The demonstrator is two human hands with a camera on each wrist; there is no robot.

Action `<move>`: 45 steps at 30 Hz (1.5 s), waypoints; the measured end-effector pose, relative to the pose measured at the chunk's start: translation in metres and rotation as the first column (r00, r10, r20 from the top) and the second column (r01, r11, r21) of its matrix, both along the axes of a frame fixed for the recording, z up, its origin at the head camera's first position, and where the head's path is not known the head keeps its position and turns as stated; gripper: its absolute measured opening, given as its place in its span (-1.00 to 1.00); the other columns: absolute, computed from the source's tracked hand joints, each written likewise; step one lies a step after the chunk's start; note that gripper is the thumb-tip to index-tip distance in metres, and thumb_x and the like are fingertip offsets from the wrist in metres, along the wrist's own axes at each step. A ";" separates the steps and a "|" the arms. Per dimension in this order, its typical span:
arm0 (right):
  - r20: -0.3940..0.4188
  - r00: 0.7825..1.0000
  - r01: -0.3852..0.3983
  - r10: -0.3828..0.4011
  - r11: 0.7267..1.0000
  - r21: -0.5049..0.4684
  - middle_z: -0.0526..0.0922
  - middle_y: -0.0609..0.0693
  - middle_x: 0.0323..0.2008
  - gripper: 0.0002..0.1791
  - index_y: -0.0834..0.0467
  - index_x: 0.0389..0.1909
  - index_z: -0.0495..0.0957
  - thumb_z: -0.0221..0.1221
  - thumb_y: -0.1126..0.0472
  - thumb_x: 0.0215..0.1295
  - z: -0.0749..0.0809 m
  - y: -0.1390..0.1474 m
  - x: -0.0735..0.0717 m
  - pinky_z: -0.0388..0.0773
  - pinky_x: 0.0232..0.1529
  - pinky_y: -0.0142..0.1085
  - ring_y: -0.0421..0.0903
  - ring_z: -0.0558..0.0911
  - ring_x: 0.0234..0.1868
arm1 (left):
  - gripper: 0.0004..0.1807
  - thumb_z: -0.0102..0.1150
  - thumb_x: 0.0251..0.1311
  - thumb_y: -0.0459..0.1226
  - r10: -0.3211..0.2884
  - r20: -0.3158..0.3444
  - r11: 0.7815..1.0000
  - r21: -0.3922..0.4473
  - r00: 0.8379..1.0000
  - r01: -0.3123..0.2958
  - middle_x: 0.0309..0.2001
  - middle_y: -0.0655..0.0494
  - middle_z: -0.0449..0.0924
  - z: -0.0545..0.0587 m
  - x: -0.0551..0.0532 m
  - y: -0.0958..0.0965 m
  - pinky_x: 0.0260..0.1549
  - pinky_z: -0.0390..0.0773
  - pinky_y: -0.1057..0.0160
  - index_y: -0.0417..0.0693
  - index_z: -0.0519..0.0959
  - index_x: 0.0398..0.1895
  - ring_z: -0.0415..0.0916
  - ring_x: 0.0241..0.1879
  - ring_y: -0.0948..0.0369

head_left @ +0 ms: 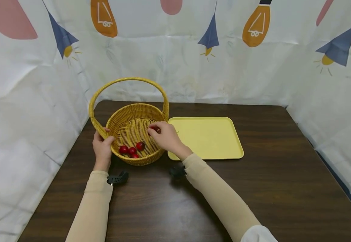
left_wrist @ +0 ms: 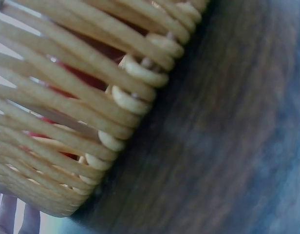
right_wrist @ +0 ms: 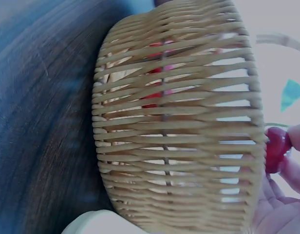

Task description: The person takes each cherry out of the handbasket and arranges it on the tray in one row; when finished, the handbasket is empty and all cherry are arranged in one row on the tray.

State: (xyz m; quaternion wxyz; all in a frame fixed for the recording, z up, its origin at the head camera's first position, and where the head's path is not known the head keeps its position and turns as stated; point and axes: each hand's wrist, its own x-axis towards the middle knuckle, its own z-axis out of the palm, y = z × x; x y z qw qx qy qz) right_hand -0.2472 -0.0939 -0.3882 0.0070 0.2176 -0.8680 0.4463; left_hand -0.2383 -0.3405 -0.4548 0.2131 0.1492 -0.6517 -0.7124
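Observation:
A yellow wicker basket (head_left: 142,162) with a tall arched handle (head_left: 129,79) stands at the left of the table. My left hand (head_left: 101,149) grips its left side where the handle meets the rim, the thumb over the edge. Between the thumb and fingers of my right hand (head_left: 167,136) is a red cherry (right_wrist: 276,149) with a green stem, held over the right part of the basket. Several cherries (head_left: 132,151) lie at the front left of the basket's bottom. Through the weave, the right wrist view shows red patches of them.
Right beside the basket lies a yellow rectangular tray (head_left: 205,137), its left edge partly behind my right hand. Both sit on a dark wood table (head_left: 269,188). A patterned white curtain (head_left: 181,74) hangs behind and along the sides.

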 end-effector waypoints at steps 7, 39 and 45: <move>0.124 0.992 0.060 -0.018 0.938 -0.341 0.59 0.00 -0.13 -0.67 0.11 0.05 0.57 0.14 0.02 0.40 0.001 0.028 0.001 0.60 -0.41 -0.16 0.03 0.65 -0.42 | -0.65 0.04 0.08 -0.54 0.000 0.008 1.000 -0.001 1.000 0.000 0.03 0.15 0.29 0.000 0.000 0.000 -0.19 0.38 0.32 -0.04 0.45 -0.08 0.31 0.00 0.10; 0.228 0.933 0.344 -0.279 0.877 -0.335 0.53 0.07 0.02 -0.61 0.22 0.07 0.57 0.30 0.23 0.21 -0.046 0.101 -0.017 0.52 -0.38 -0.34 0.03 0.62 -0.27 | -0.64 0.01 0.06 -0.56 -0.016 -0.015 1.000 0.027 1.000 0.016 0.01 0.09 0.32 0.000 -0.002 0.002 -0.22 0.37 0.31 -0.08 0.42 -0.07 0.30 -0.02 0.07; 0.230 0.931 0.344 -0.282 0.887 -0.307 0.56 0.06 0.04 -0.65 0.18 0.04 0.57 0.28 0.27 0.22 -0.056 0.103 -0.022 0.52 -0.33 -0.31 0.00 0.62 -0.18 | -0.63 0.01 0.08 -0.56 -0.025 -0.006 0.999 0.036 1.000 0.025 0.03 0.06 0.32 0.000 0.000 0.001 -0.21 0.38 0.33 -0.08 0.42 -0.04 0.30 -0.01 0.07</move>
